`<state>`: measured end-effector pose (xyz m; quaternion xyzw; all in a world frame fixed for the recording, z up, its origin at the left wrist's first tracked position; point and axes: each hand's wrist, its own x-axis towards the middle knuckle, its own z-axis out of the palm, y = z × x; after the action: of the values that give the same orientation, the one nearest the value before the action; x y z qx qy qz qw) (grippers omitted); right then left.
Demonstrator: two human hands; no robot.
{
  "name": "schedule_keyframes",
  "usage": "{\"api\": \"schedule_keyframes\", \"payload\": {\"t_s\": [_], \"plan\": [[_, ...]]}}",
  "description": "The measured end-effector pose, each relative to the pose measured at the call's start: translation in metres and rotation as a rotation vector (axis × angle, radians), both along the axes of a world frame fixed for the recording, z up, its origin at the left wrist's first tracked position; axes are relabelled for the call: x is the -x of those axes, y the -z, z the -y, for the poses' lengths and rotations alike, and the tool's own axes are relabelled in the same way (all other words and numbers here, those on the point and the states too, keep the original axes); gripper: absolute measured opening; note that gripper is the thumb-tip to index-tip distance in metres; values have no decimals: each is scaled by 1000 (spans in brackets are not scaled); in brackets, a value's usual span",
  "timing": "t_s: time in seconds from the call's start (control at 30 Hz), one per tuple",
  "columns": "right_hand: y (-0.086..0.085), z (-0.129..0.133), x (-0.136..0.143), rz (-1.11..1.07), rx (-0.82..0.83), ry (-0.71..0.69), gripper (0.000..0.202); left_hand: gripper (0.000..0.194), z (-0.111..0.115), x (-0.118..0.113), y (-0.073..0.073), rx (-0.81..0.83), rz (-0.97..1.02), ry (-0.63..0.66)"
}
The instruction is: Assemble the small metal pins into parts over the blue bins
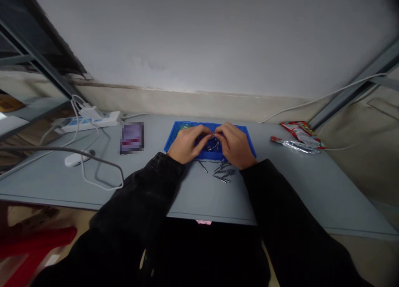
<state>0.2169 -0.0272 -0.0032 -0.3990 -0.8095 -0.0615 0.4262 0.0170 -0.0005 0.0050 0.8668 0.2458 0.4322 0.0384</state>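
A blue box (211, 155) with compartments lies on the grey table (193, 195), with several small metal pieces inside. Over its left part is my left hand (188, 143), fingers closed and their tips meeting those of the other hand. My right hand (233, 143) is over the box's right part, its fingers pinched together. Between the fingertips shows a small dark metal bit; which hand grips it is hard to tell. Several slim metal pieces (222, 172) lie loose on the table just in front of the box.
A white power strip (109, 119) with cables stands at the back left, near a white device (75, 159) and a blurred purple item (131, 138). On the right lie a red packet (301, 133) and a silver wrapper (301, 146). A wall rises behind the table.
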Motion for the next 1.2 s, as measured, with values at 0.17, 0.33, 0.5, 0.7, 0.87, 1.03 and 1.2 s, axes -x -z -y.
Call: {"api": "schedule_keyframes", "payload": {"t_s": [0.17,0.33,0.5,0.7,0.87,1.03,1.2], "plan": [[0,-1,1,7,-6,20,26,17,0,0,-2,9,-17,32],[-2,1,1,-13,-10,11,27,21,1,0,-2,-23,-28,14],[-3,3,2,-42,-14,-8,15,21,1,0,-2,-35,-27,-20],[-2,-1,1,-16,-40,-21,21,20,0,-1,0,-55,-43,-13],[-3,0,0,-27,-32,-10,25,19,0,-2,1,-63,-49,-7],[-3,4,1,-54,-15,-7,15,20,1,-2,-1,-60,-37,-32],[-1,2,0,-51,0,-11,15,22,1,-1,0,-64,-37,-35]]}}
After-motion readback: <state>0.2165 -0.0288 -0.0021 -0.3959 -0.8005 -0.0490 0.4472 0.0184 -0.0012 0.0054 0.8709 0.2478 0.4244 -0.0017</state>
